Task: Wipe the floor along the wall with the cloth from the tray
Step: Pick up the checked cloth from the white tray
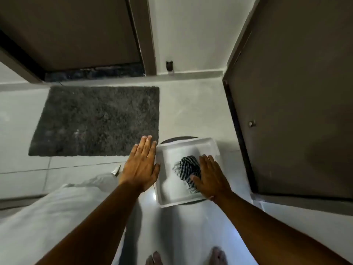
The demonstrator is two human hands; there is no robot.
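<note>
Both flat hands hover: right hand [211, 175] touching cloth [186, 167] in tray [191, 143].

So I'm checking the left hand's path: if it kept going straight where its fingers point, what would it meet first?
Probably the dark shaggy mat: the left hand is open, its fingertips at the mat's near right corner. Height above the floor is unclear.
</note>
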